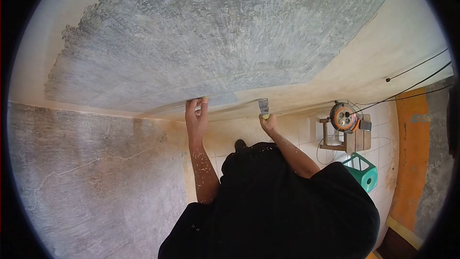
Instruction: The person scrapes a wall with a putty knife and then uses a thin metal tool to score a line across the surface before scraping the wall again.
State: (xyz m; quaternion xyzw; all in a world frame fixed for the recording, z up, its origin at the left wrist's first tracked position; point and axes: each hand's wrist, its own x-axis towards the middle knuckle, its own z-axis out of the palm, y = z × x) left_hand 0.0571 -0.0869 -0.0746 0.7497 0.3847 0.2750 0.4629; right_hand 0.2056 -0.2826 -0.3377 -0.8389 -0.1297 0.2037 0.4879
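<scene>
My right hand [269, 123] is wrapped round the handle of a putty knife [263, 106]. Its flat metal blade points up along the wall, just below the scraped part. To the left, my left hand [197, 120] reaches up with bent fingers apart, fingertips at the wall by the lower edge of the bared area. The wall [206, 29] ahead is rough and grey where its coating is off, with a pale cream coat [369, 52] still around that patch. Light flakes stick to both forearms.
On the right, an orange-and-black cable reel [343, 116] sits on a small wooden bench [358, 140], with a green plastic stool [360, 173] beside it. Dark cables [412, 86] run across the right side. Another scraped wall [91, 172] stands to the left. Pale tiles [383, 148] cover the floor.
</scene>
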